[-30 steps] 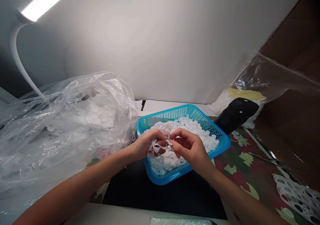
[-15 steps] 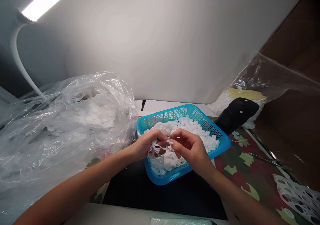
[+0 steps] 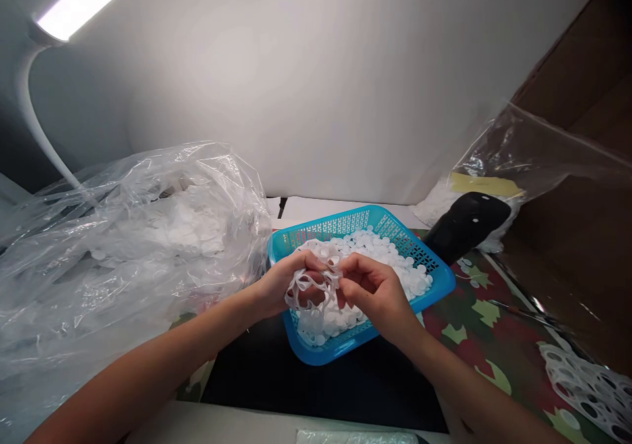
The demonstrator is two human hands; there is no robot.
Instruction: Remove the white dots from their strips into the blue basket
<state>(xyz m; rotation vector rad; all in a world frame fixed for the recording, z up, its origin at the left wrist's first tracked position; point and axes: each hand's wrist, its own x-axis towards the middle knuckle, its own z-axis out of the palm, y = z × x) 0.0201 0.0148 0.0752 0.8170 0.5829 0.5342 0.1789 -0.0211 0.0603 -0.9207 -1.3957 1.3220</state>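
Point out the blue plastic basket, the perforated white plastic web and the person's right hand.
blue plastic basket [image 3: 320, 358]: head view, front rim.
perforated white plastic web [image 3: 323, 254]: head view, strip just above the hands.
right hand [image 3: 378, 292]: head view, back of the hand.

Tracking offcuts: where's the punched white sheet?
The punched white sheet lies at lower right in the head view, on the leaf-patterned cloth, right of the blue basket.

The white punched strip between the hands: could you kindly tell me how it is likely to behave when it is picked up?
The strip is probably floppy: it curls in loops between the left hand and right hand. It looks light for its size, since it is mostly holes. Its thin bridges might tear if yanked.
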